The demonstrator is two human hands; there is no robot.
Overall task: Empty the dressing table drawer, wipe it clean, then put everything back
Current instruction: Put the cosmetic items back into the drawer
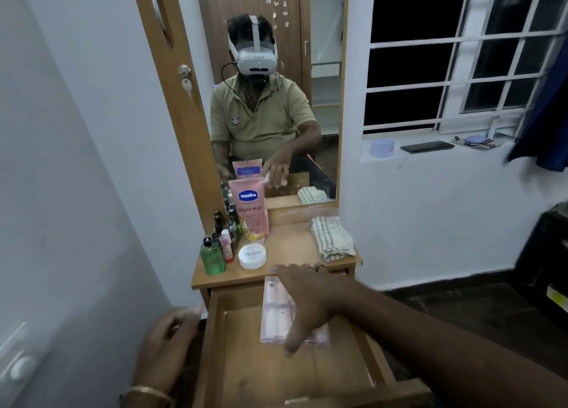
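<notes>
The wooden drawer (246, 367) of the dressing table stands pulled open below the tabletop (285, 247). My right hand (304, 297) grips a clear pink plastic case (276, 312) over the drawer's back part, thumb on its near edge and fingers over its far end. My left hand (166, 343) hangs beside the drawer's left wall with loosely curled fingers and holds nothing. On the tabletop stand a pink Vaseline tube (250, 207), a white nail polish remover jar (252, 256), a green bottle (212, 258) and several small bottles (227, 232). A striped cloth (330, 238) lies folded at the right.
A tall mirror (276, 84) rises behind the table and reflects me. A white wall (76, 192) is close on the left. A window sill (430, 149) at the right holds a round pale box, a dark phone and small items. Dark furniture (550, 254) stands at far right.
</notes>
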